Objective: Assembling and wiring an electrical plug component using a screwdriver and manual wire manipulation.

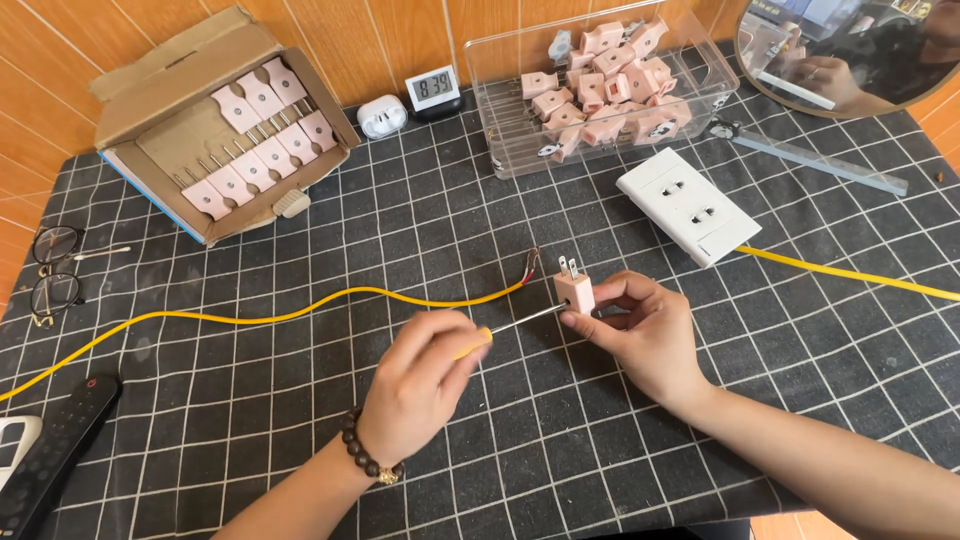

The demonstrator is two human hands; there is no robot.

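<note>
L hand [425,375] drives screwdriver [515,322] into pink plug [575,290], R hand [645,330] gripping.

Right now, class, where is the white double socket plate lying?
In the head view, the white socket plate lies on the checked mat at the upper right, just in front of the clear box of pink plugs, beyond the right hand.

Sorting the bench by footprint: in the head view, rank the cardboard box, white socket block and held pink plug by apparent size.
1. Cardboard box, largest.
2. White socket block.
3. Pink plug in the right hand, smallest though nearest.
</note>
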